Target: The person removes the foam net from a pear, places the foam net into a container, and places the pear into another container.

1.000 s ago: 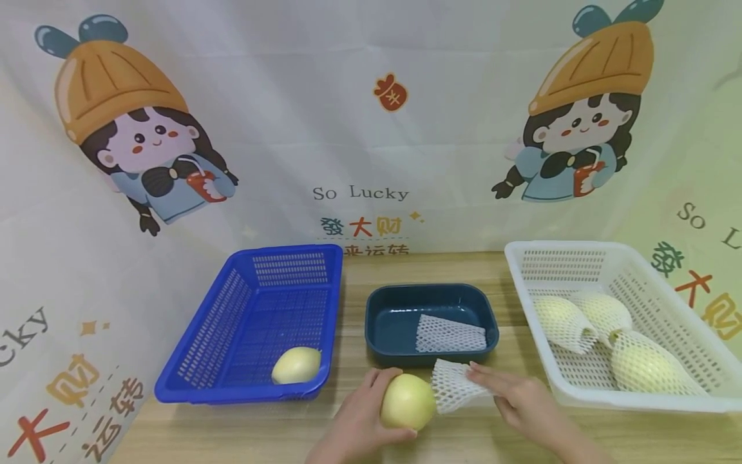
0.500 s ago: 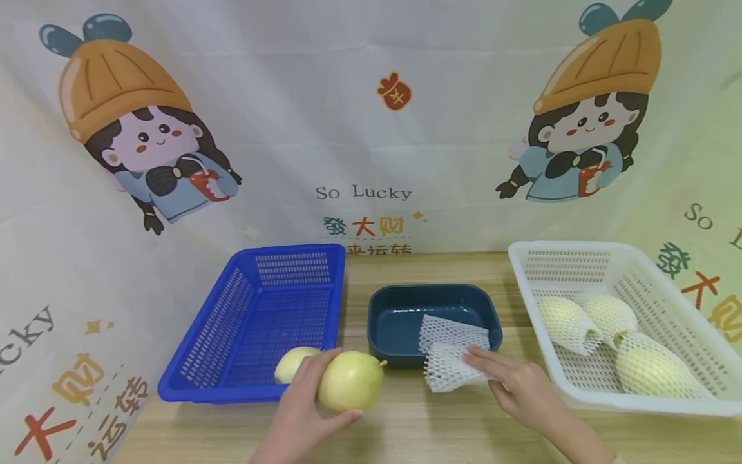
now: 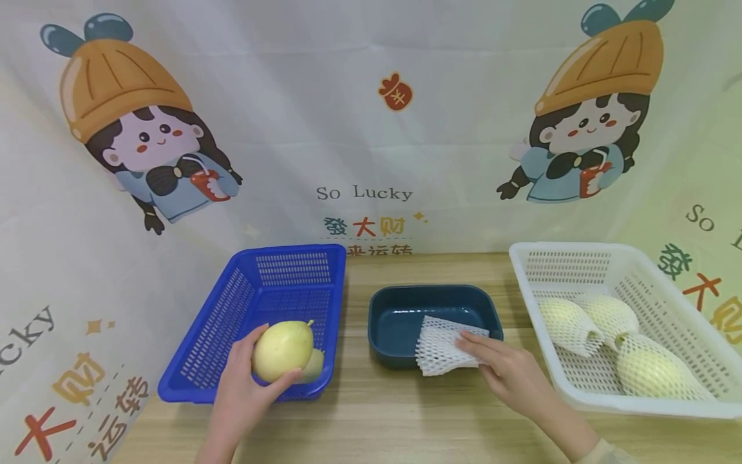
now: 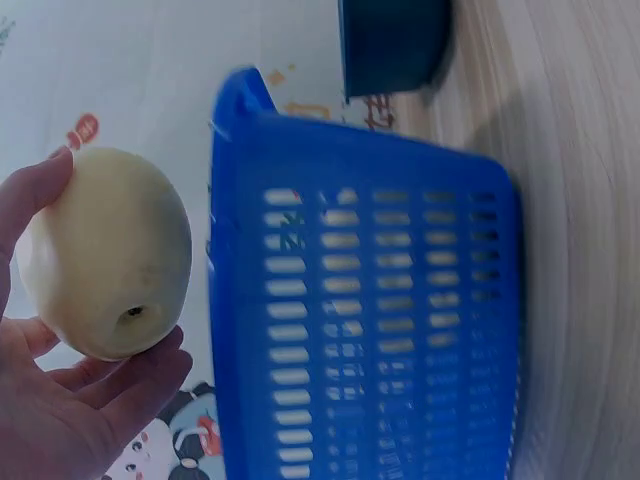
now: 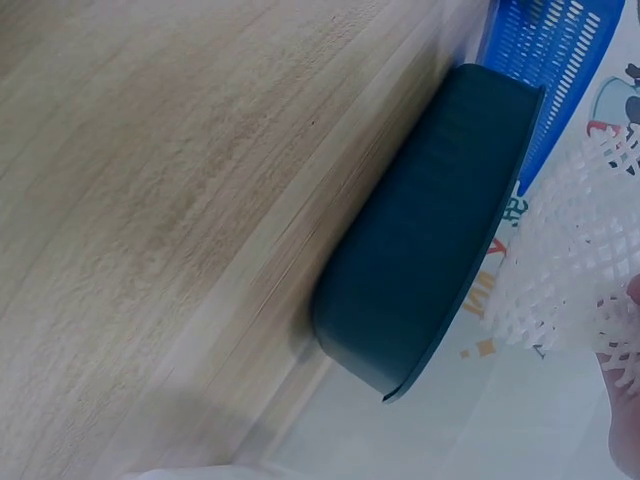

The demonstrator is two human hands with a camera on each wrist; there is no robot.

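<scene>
My left hand [image 3: 246, 377] grips a bare yellow-green pear [image 3: 283, 351] over the front of the blue basket [image 3: 191, 386]. In the left wrist view the pear [image 4: 112, 250] shows its dimpled end, with thumb and fingers around it, above the basket's rim. Another pear [image 3: 313, 367] lies in the basket, partly hidden behind the held one. My right hand [image 3: 513, 374] pinches a white foam net sleeve [image 3: 437, 348] over the front rim of the dark teal tray [image 3: 400, 357]. That net [image 5: 575, 250] hangs limp beside the tray in the right wrist view.
A white basket [image 3: 524, 290] stands at the right, holding pears in foam nets, such as the front one [image 3: 652, 370]. Another foam net lies in the teal tray, mostly covered by the held one. A printed cloth [image 3: 278, 96] hangs behind the wooden table [image 3: 382, 419].
The left hand has carried the pear left, away from the foam net, to over the blue basket. The right hand has moved the net slightly left and back, over the tray's rim.
</scene>
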